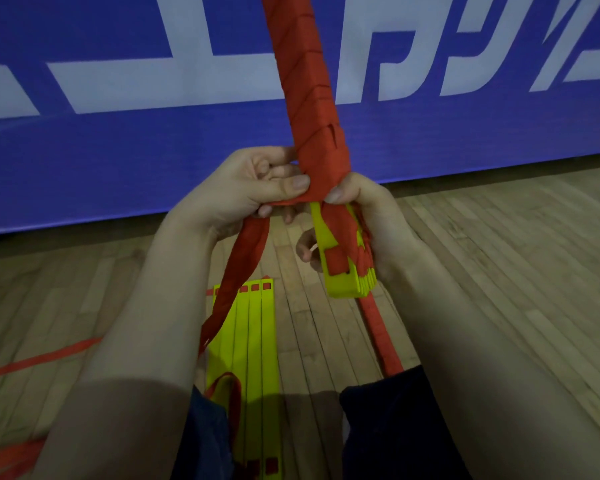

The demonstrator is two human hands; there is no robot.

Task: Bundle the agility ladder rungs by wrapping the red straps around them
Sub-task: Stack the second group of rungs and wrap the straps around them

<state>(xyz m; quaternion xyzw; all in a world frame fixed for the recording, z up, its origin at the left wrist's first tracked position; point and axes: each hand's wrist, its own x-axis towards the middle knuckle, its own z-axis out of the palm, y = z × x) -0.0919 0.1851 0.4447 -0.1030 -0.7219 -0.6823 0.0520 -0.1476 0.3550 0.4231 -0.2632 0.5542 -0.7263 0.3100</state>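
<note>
Your right hand (364,209) is clenched round the rung bundle (340,285) just above its bare yellow end. It holds the bundle upright, probably to give the wrap a stiff core to turn around. Your left hand (253,185) pinches the red strap (243,258) flat against the lowest turn, thumb on top, likely for tension so the coil doesn't slacken. The wrap covers the bundle from your hands up and out of frame. The strap's free length hangs from your left hand to the floor (482,271). A second strap tail (378,334) drops from under the bundle toward your right leg. Spare rungs (253,341) lie flat, side by side, between your legs, unwrapped. The floor is wooden planks. At left there's a red band (32,362); can't tell if it's strap or painted line. A blue banner (118,150) with white lettering stands behind. Light is dim.
</note>
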